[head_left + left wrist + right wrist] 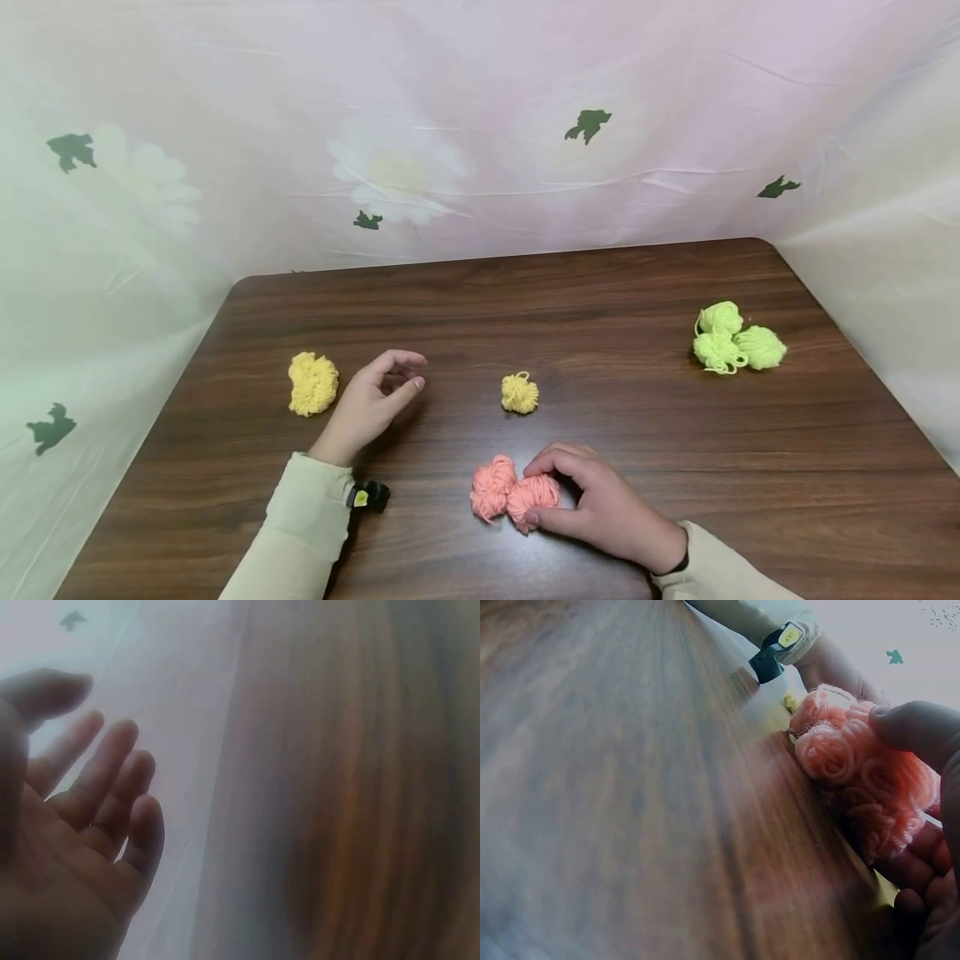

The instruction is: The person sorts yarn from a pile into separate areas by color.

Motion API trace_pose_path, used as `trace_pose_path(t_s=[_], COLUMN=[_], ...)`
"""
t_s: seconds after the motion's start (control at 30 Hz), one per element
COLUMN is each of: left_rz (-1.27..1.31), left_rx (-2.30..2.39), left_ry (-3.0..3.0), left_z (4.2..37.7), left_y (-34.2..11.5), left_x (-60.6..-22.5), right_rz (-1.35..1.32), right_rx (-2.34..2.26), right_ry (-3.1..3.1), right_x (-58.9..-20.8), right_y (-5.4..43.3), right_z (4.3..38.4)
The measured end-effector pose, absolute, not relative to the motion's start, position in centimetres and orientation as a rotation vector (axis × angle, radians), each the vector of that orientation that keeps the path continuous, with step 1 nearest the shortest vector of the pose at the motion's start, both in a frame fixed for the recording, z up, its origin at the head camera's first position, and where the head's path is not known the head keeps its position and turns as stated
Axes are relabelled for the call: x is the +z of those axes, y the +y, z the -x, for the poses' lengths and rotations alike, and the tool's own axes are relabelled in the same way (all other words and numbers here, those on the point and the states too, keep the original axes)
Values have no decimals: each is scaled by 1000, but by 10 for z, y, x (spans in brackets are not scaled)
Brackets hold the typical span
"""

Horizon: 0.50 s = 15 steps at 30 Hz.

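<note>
Right hand, lower right of centre, grip clamped on pink yarn bundle, left hand, left of centre, grip apart, fingers loosely bent, over surface

On the table, a lone yarn ball sits near the middle, with a yarn clump at its nine o'clock, a yarn trio between two and three, and a yarn pair just before it at six. The left hand is between clump and lone ball; the right hand is at the pair's three o'clock, fingers on its right-hand ball. Cloth hangs behind the table at twelve.
</note>
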<state>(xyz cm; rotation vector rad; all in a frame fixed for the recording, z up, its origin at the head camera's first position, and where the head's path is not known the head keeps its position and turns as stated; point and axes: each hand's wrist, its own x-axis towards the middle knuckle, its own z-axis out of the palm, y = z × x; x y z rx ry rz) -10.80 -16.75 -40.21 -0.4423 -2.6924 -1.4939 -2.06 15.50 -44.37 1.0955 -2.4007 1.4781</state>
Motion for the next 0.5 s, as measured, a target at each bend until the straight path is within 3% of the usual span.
trace_pose_path(t_s=[0.5], left_rz=[562], left_rx=[-1588], left_ry=[-2699], left_z=[105], left_y=[-141], left_x=[-424], right_rz=[-1084], right_rx=[1498], right_ry=[-2422], right_x=[-440], right_y=[154], right_z=[20])
